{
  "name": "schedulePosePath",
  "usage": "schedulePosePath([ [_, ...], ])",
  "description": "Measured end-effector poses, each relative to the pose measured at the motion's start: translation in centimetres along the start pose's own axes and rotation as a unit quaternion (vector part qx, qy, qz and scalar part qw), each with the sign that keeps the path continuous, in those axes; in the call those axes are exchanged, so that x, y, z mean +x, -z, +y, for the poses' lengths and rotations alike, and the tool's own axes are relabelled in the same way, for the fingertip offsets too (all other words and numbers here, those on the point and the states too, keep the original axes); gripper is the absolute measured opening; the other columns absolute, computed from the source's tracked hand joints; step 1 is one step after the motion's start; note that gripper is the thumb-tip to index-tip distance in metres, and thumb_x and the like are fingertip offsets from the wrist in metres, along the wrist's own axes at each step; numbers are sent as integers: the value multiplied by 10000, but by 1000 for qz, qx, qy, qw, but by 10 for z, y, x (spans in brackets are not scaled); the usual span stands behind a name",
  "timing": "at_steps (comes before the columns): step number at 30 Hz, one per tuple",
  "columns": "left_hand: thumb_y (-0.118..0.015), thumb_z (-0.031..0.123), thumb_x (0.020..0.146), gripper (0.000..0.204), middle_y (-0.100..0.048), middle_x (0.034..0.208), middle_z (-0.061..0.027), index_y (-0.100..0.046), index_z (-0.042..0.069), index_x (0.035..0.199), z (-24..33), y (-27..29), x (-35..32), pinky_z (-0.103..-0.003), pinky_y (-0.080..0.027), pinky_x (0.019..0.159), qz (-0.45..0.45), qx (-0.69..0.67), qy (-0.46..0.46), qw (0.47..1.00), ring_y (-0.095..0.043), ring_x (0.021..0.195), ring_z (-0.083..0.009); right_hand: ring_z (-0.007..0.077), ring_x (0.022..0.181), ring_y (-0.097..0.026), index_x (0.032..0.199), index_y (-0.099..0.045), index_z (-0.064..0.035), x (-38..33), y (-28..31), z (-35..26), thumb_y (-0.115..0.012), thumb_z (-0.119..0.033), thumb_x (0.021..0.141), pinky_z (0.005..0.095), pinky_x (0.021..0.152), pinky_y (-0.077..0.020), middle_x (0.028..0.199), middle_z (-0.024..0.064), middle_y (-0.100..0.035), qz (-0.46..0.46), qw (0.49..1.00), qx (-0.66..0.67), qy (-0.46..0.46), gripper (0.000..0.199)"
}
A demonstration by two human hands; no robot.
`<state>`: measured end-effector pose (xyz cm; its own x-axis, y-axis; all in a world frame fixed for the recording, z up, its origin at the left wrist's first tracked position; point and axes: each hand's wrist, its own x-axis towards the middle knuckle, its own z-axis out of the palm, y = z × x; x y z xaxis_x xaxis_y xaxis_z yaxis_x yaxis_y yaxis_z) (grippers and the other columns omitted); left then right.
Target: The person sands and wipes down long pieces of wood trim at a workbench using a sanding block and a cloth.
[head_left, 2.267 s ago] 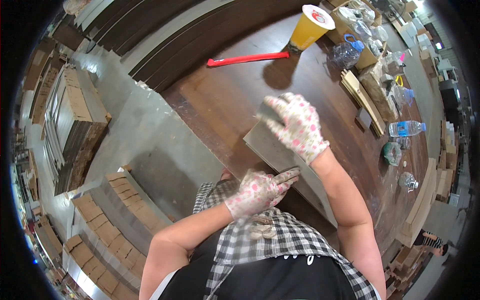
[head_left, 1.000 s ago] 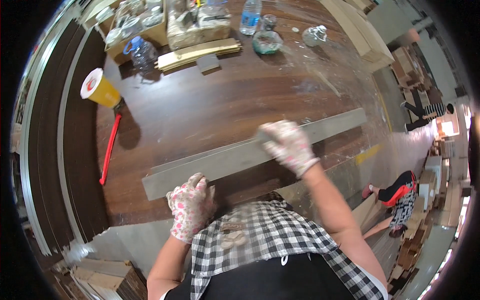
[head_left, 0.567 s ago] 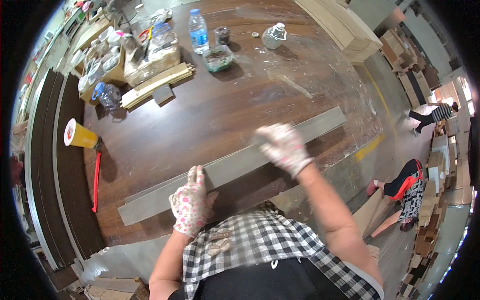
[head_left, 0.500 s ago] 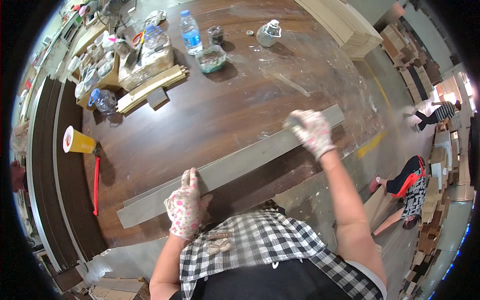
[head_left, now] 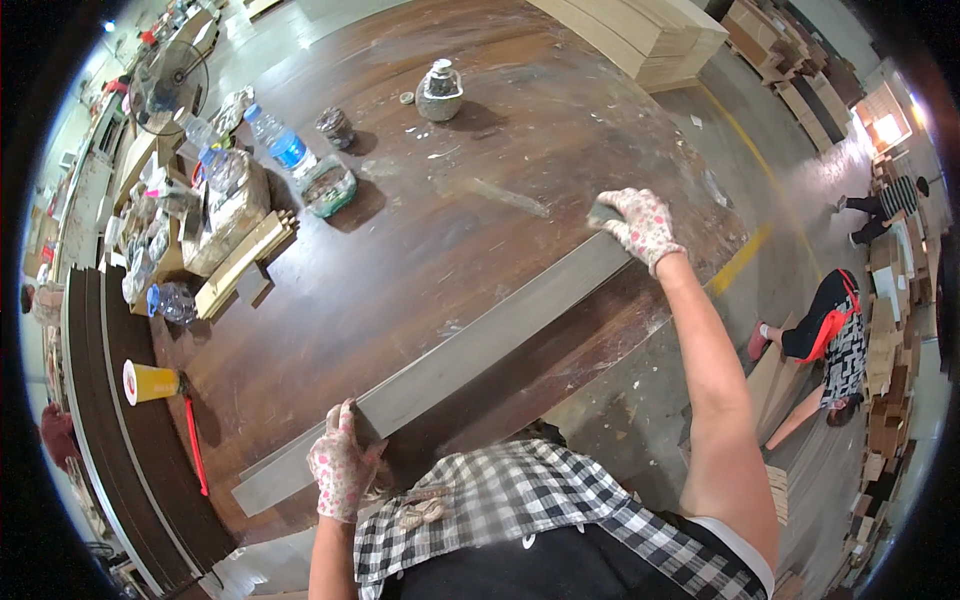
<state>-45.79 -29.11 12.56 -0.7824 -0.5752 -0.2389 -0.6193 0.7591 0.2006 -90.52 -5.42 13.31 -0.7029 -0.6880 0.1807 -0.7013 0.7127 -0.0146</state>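
Head view: a long grey board (head_left: 490,338), judged stiff, light and smooth, best held by its long edges near both ends, lies slantwise on the brown table (head_left: 420,250). The left hand (head_left: 338,470) rests on its left part, though whether the thumb clamps cannot be told; the right hand (head_left: 645,228) curls round a small grey block (head_left: 601,214) at the other end. The table's near edge runs close beside; yellow cup (head_left: 153,383) and water bottle (head_left: 275,138) stand apart, tabletop between for moving.
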Motion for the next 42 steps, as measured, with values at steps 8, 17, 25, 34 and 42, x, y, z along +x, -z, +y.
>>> schedulePosePath([
  [8,-848,273,619,770,-588,1256,-134,-528,82,1293,1,-1,2,-438,-532,760,8,-8,4,1000,-660,901,-360,287,966,-658,1051,-695,-159,-27,-3,-95,-672,-277,785,399,870,-520,1036,99,-704,-54,926,260,269,292],
  [17,-849,237,612,767,-590,1243,-145,-526,75,1288,4,-2,1,-441,-531,784,14,-20,-4,1000,-643,965,-368,308,1198,-552,1275,-606,-165,-13,-6,59,-718,-343,801,394,1043,-421,1259,111,-619,-51,969,241,-6,519],
  [25,-847,195,623,746,-589,1205,-136,-518,70,1281,10,-2,-1,-438,-529,799,19,-8,4,1000,-637,991,-367,302,1128,-595,1291,-581,-120,-102,-20,77,-769,-161,742,380,981,-474,1219,114,-624,41,953,283,-99,582],
  [34,-849,195,634,717,-605,1189,-123,-546,84,1275,12,-3,1,-422,-525,820,38,-26,-8,999,-638,991,-354,311,920,-565,1259,-572,-92,-153,-50,-139,-724,-289,797,450,788,-464,994,114,-577,134,920,367,-38,525],
  [42,-841,205,660,790,-546,1320,-109,-480,59,1347,0,5,-5,-421,-516,877,-5,-37,9,999,-613,1075,-352,336,927,-544,1273,-521,-19,-142,-52,-113,-753,-214,767,464,809,-464,1016,166,-536,171,943,269,-92,590],
])
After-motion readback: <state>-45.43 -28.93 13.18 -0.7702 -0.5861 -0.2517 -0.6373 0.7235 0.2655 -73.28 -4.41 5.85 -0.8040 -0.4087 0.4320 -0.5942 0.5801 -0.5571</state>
